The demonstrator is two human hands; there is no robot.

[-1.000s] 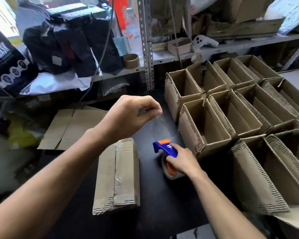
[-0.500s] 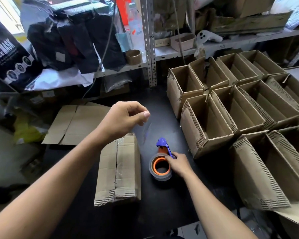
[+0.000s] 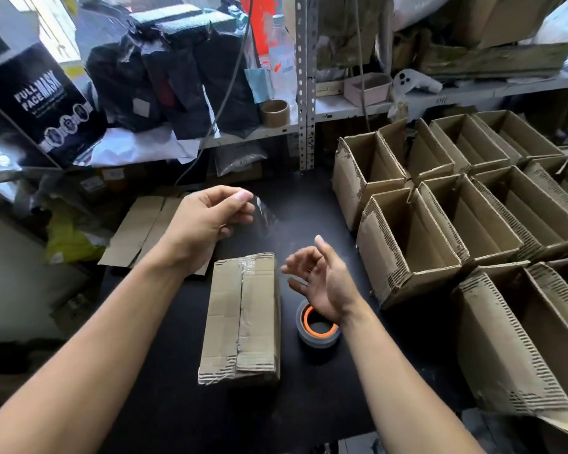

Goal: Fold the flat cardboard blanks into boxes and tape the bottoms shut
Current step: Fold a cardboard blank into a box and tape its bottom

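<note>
Nearest to the camera, the two bare forearms come in from the bottom corners over a black table (image 3: 164,417). Between them a closed cardboard box (image 3: 243,317) lies with its bottom side up. The two flaps meet in the middle, and clear tape runs along this seam and over the far edge.

Just to the right of the box, a tape roll (image 3: 315,334) with an orange core lies flat on the table. The right wrist covers part of it.

The right hand (image 3: 322,283) hovers above the roll, beside the far right corner of the box. Its palm turns to the left, the fingers are spread and relaxed, and it holds nothing.

A little farther, the left hand (image 3: 207,221) is above the table, beyond the box. Its thumb and fingertips pinch a short strip of clear tape (image 3: 264,216), which hangs down loose to the right of the hand.

Under the left wrist, flat cardboard blanks (image 3: 138,234) lie on the left edge of the table.

On the right side, many open boxes (image 3: 440,231) stand close together in rows, their openings up.

Farthest, a metal shelf (image 3: 345,109) carries black bags, a brown tape core (image 3: 274,113), a small pink box (image 3: 368,88), and a black carton printed "FULL FACE MASK" (image 3: 43,103).
</note>
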